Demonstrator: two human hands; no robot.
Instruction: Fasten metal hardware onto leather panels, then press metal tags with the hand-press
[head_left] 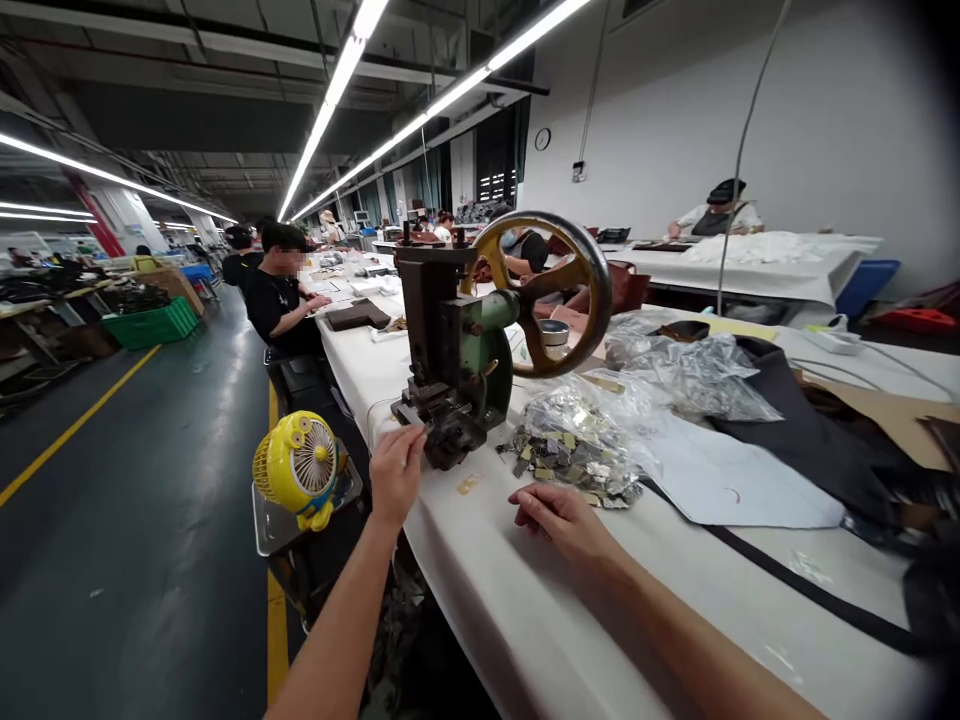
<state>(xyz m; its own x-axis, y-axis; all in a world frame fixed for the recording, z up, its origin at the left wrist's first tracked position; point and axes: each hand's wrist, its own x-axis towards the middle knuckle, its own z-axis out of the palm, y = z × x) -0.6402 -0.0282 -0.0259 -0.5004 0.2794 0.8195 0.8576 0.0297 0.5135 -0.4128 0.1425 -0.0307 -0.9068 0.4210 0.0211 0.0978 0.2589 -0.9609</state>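
My left hand (396,470) reaches to the base of a dark hand press (450,350) with a brass-coloured handwheel (592,265); its fingertips are pinched at the press's die area, and what they hold is too small to make out. My right hand (559,518) rests on the white table (525,620) with fingers curled, just in front of a heap of small metal pieces (574,455) spilling from a clear plastic bag (592,410). A small tan piece (468,484) lies on the table between my hands.
A yellow desk fan (296,470) sits on a stand left of the table. Dark fabric (810,430), more plastic bags (690,365) and a white sheet (720,480) cover the right side. A seated co-worker (277,295) works further along; another person (716,210) sits at a far table. An aisle runs on the left.
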